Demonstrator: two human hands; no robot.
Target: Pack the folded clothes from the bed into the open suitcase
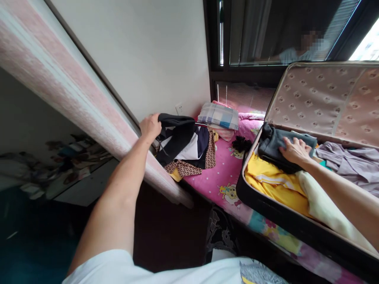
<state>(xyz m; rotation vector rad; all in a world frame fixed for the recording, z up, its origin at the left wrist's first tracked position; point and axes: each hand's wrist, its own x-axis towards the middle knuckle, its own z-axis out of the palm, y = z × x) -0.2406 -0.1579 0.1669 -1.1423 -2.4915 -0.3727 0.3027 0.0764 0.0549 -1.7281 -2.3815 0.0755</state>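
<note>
My left hand [150,127] is closed on the edge of a black garment [179,136], lifting part of it over a heap of clothes. Beneath it lie a dark and white garment [189,148] and a brown patterned cloth [211,152]. Inside the open suitcase [245,189], my right hand [296,150] rests with fingers spread on folded dark grey clothing [271,148]. A yellow garment [272,183] with a white stripe, a pale cream garment [314,201] and a greyish-purple garment [349,161] are packed around it.
The suitcase stands on a pink cartoon-print bedspread [207,181], its lid [319,98] raised against the window. A plaid pillow [219,115] and a black ruffled item [241,144] lie between heap and suitcase. A pink and white curtain [97,102] hangs at left, beside a cluttered desk [83,181].
</note>
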